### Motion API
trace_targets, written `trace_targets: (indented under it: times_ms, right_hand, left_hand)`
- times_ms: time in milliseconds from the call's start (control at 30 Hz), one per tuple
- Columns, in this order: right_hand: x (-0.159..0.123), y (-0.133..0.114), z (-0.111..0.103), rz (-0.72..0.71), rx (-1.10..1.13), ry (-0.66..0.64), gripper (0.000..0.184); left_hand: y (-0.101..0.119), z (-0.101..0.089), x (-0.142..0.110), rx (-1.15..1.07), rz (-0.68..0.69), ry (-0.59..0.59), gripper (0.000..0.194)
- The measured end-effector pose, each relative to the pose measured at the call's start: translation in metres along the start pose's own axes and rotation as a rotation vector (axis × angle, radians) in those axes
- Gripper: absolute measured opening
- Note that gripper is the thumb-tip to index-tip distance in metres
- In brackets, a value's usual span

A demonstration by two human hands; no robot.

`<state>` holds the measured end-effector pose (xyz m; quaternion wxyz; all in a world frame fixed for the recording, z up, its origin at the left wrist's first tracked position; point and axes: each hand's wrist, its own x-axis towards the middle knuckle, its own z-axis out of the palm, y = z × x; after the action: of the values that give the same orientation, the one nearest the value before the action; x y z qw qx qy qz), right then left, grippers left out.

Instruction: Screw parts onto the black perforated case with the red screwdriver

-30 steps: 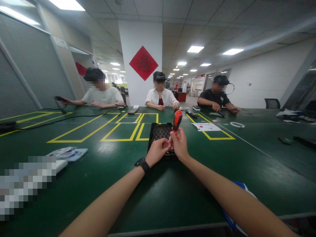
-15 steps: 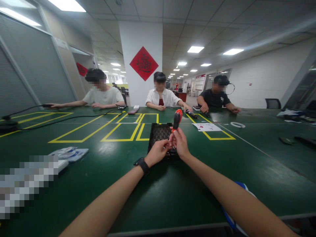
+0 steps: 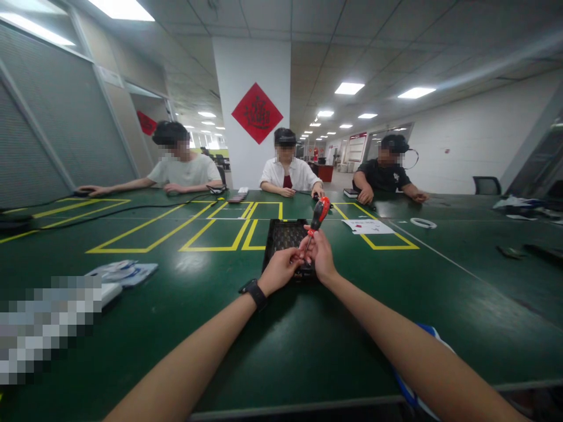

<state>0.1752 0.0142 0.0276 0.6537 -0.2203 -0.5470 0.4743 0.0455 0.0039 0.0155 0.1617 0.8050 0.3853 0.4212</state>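
Note:
My right hand (image 3: pixel 322 257) is closed around the shaft of a screwdriver with a red and black handle (image 3: pixel 318 214), which leans up and to the right. My left hand (image 3: pixel 280 269), with a black watch on the wrist, pinches near the screwdriver's tip, fingers closed; what sits between them is too small to make out. Both hands hover over the near end of a black perforated tray (image 3: pixel 285 235) lying on the green table (image 3: pixel 246 328).
Three people sit along the far side of the table with small tools and cables. Yellow tape rectangles (image 3: pixel 211 230) mark the tabletop. A white sheet (image 3: pixel 368 226) and tape ring (image 3: pixel 423 223) lie to the right, plastic packets (image 3: pixel 123 272) to the left.
The screwdriver has tipped further to the right and its handle sits slightly lower. My hands stay at the tray's near end. The people opposite have shifted their hands.

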Motion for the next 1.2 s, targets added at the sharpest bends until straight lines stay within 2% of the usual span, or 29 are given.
trace_targets:
  times_ms: [167,367,600,767,967,1200]
  right_hand:
    - [0.0009,0.0,0.0004,-0.014,-0.053,0.006,0.029]
    - [-0.0002,-0.0024,0.0035,-0.054,-0.057,-0.003,0.024]
    - [-0.0032,-0.0044,0.0056,-0.047,-0.072,-0.012,0.028]
    - [-0.0044,-0.005,0.0046,-0.024,-0.08,-0.028,0.035]
    - [-0.0026,-0.0021,0.0039,-0.062,-0.093,-0.006,0.028]
    - [-0.0042,-0.0034,0.0078,-0.075,-0.088,0.009,0.033]
  left_hand:
    - [0.0012,-0.0001,0.0009,-0.016,0.021,-0.043,0.014]
    - [0.0024,0.0021,0.0012,0.009,-0.025,0.016,0.007]
    - [-0.0006,0.0035,0.0006,0.062,-0.047,0.044,0.007]
    - [0.0002,0.0032,0.0001,0.057,0.007,0.031,0.01]
    - [0.0057,0.0005,-0.0003,-0.015,0.015,0.005,0.012]
    - [0.0053,0.0021,-0.0001,-0.011,0.007,0.026,0.009]
